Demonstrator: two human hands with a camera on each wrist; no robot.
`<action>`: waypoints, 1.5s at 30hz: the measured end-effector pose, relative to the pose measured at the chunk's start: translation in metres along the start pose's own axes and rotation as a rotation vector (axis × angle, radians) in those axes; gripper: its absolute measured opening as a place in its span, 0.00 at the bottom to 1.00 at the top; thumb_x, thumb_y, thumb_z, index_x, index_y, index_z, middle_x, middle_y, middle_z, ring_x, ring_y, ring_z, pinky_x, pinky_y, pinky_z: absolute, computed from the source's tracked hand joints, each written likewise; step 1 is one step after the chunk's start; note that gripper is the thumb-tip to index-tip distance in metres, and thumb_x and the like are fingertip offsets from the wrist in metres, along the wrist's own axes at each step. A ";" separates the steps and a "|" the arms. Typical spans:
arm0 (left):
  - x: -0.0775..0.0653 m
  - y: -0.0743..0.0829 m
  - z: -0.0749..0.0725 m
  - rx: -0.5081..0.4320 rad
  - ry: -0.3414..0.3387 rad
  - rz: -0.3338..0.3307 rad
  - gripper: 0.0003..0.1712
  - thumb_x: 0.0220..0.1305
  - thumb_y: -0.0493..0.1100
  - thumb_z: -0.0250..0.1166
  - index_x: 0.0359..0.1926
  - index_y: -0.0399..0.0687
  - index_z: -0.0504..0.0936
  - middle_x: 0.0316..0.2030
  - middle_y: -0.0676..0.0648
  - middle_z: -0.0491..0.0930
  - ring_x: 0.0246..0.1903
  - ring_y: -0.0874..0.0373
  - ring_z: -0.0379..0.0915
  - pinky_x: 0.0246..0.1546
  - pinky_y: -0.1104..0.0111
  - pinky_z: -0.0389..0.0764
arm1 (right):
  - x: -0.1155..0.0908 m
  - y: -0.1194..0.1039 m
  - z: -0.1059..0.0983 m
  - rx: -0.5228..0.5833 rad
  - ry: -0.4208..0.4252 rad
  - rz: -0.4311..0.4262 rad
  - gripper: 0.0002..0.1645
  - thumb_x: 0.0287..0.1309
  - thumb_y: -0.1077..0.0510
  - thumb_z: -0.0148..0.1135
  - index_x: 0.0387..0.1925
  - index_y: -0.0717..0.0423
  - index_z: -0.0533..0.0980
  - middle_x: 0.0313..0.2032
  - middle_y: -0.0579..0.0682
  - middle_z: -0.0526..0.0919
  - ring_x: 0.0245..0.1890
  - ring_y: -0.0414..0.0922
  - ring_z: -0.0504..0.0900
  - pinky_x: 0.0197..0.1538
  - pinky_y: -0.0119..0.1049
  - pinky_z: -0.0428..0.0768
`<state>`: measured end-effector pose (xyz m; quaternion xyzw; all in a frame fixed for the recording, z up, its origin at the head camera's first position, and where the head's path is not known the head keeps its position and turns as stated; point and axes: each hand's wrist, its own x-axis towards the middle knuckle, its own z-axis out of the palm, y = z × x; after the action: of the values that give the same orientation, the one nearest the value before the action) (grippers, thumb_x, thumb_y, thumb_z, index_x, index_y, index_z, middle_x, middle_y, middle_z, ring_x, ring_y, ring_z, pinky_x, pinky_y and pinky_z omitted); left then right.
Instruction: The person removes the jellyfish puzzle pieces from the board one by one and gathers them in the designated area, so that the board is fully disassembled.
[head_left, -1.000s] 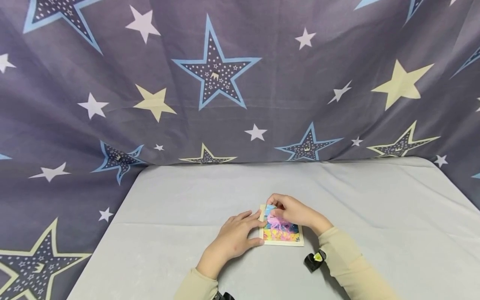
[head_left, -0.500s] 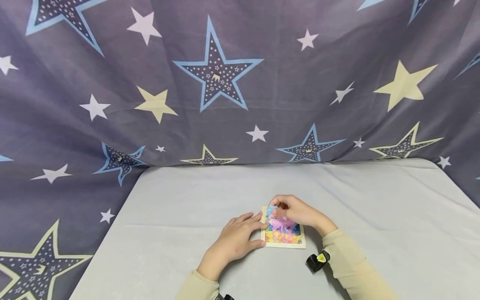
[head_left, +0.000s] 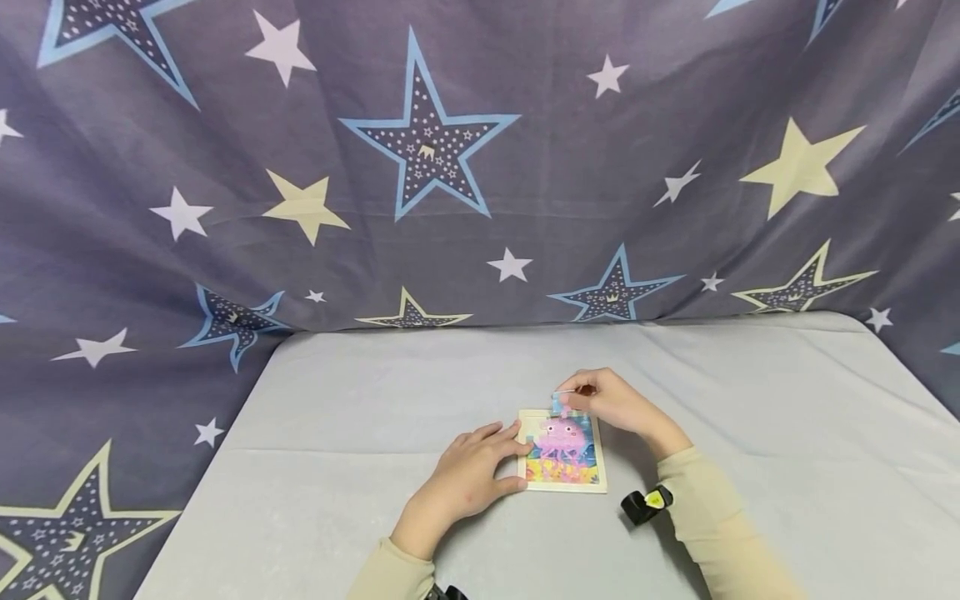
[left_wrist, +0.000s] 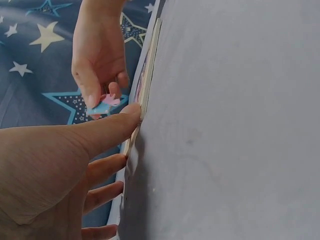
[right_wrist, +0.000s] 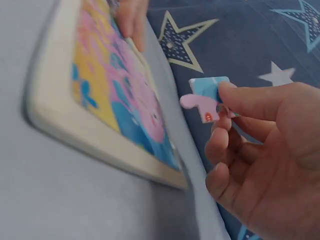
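A square jigsaw puzzle in a pale wooden frame [head_left: 566, 488] lies on the table, its picture a pink tentacled sea creature [head_left: 564, 435] over a blue and yellow seabed. Between thumb and fingers my right hand [head_left: 618, 404] pinches a blue and pink puzzle piece [right_wrist: 204, 89], held up just beyond the frame's far edge. A pale bare patch shows at the puzzle's upper left. My left hand [head_left: 472, 471] rests at the frame's left side, its fingers spread and fairly straight, thumb [left_wrist: 131, 112] touching the edge.
The table [head_left: 360, 500] has a light grey cloth with faint creases. A dark star-patterned curtain [head_left: 450, 258] hangs behind it and along both sides. A black wrist camera [head_left: 641, 505] sits on the right sleeve.
My right hand has moved from over the puzzle's upper left, away and to the right, lifting the piece out and uncovering the creature's face. The left hand stays at the frame.
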<state>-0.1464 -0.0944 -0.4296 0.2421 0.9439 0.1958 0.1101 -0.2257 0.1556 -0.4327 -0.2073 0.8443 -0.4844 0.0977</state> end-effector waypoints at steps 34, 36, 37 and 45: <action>-0.002 0.000 -0.001 -0.016 0.016 0.002 0.28 0.62 0.55 0.68 0.63 0.58 0.79 0.72 0.52 0.63 0.71 0.49 0.56 0.67 0.48 0.59 | -0.007 0.040 -0.044 -0.078 0.382 0.143 0.13 0.63 0.67 0.63 0.46 0.72 0.81 0.36 0.63 0.86 0.30 0.41 0.82 0.31 0.28 0.77; -0.002 0.000 -0.001 -0.018 0.015 0.001 0.28 0.62 0.55 0.69 0.63 0.58 0.79 0.72 0.52 0.63 0.71 0.49 0.56 0.67 0.48 0.59 | -0.007 0.041 -0.044 -0.102 0.369 0.139 0.13 0.63 0.68 0.63 0.47 0.72 0.81 0.37 0.64 0.86 0.30 0.42 0.83 0.34 0.28 0.77; -0.002 0.000 -0.001 -0.018 0.016 0.001 0.28 0.62 0.54 0.69 0.63 0.58 0.79 0.72 0.52 0.63 0.71 0.49 0.56 0.67 0.47 0.59 | -0.006 0.042 -0.043 -0.112 0.363 0.138 0.13 0.62 0.68 0.63 0.47 0.72 0.81 0.37 0.63 0.86 0.30 0.43 0.83 0.35 0.29 0.77; -0.002 -0.001 0.000 -0.024 0.017 -0.007 0.28 0.62 0.55 0.68 0.63 0.59 0.79 0.72 0.52 0.62 0.71 0.49 0.56 0.68 0.48 0.58 | -0.003 0.042 -0.040 -0.128 0.354 0.137 0.10 0.62 0.68 0.63 0.43 0.72 0.81 0.30 0.59 0.85 0.28 0.43 0.81 0.32 0.30 0.77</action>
<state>-0.1454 -0.0960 -0.4301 0.2356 0.9432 0.2090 0.1058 -0.2487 0.2066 -0.4486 -0.0668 0.8895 -0.4507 -0.0332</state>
